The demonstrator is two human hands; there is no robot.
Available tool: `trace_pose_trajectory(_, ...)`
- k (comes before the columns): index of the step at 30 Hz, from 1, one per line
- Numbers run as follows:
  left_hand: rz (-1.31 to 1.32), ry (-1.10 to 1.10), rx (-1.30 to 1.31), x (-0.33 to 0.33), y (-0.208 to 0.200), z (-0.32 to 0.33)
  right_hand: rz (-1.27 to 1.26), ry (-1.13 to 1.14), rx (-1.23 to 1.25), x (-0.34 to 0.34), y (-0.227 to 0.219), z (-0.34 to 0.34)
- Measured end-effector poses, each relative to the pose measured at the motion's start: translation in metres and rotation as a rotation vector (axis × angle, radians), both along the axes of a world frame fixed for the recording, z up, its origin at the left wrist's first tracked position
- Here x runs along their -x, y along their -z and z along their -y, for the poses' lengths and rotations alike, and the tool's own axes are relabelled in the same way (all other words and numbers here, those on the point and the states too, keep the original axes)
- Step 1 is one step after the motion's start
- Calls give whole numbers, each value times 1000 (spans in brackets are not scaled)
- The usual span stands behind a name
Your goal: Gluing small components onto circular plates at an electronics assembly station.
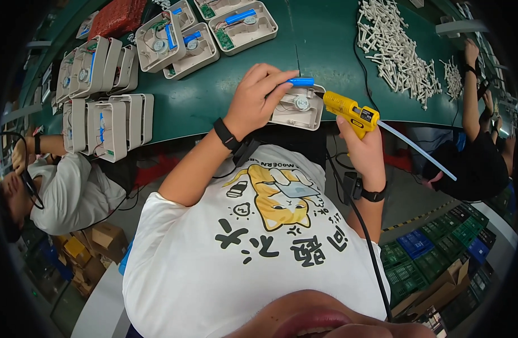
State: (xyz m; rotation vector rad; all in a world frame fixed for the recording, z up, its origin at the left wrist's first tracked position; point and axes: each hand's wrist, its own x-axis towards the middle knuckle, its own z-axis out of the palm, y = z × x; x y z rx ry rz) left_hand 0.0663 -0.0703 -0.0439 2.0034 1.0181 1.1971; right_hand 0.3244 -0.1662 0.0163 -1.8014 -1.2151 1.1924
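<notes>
A blue cylindrical battery (302, 81) is pinched in the fingers of my left hand (258, 96), over the far edge of an off-white plastic housing (310, 120). A round silver part (300, 103) sits inside this housing, at the near edge of the table. My right hand (361, 145) is wrapped round the grip of a yellow hot glue gun (346, 107). Its nozzle points left, close to the battery's right end and the housing's far right corner. Out of the gun's back sticks a long translucent glue stick (419, 152). Part of the housing is hidden behind my left fingers.
Stacked housings with batteries and green boards (245, 28) stand at the far left on the green table (321, 34). More housings (118, 127) stand on edge at left. A pile of small white parts (391, 50) lies far right. People sit on both sides. A black cable (363, 73) crosses the tabletop.
</notes>
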Motion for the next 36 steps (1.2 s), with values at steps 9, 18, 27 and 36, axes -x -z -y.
trace_pose_trajectory(9,-136,63,-104,-6,-4,-4,12,-33,-97,-2,10,8)
trace_pose_trajectory(18,-107,16,-88,9,-12,-6,-96,-49,-29,-10,2,2)
trace_pose_trajectory(27,-77,-92,170,-5,7,3,-253,-103,-10,-29,36,13)
trace_pose_trajectory(36,-95,102,431,0,13,-28,-182,-78,52,-13,21,-1)
